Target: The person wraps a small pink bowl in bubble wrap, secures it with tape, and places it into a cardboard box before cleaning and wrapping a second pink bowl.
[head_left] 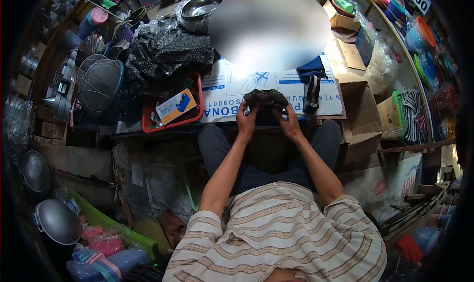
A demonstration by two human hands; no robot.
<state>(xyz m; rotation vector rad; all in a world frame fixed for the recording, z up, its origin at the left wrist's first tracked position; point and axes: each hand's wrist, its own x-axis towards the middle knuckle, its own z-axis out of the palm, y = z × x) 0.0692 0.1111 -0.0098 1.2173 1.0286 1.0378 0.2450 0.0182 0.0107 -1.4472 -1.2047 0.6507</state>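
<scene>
Between both hands is a dark, crumpled, shiny piece of sheet or pouch (266, 98), held just over the near edge of the table; its exact kind cannot be made out. My left hand (246, 120) grips its left end, fingers closed round it. On the opposite end, my right hand (290, 121) has its fingers closed too. Beneath and beyond lies a white sheet (222, 98) with blue printing. A red basket (200, 101) stands left of my left hand, with a yellow and white box (176, 107) in it.
Black bubble wrap (168, 52) is heaped behind the basket, near a metal bowl (201, 6). A dark strap-like item (311, 94) lies right of my hands. Cardboard boxes (359, 111) crowd the right side; wire strainers (98, 82) hang at left. A blurred patch hides the far middle.
</scene>
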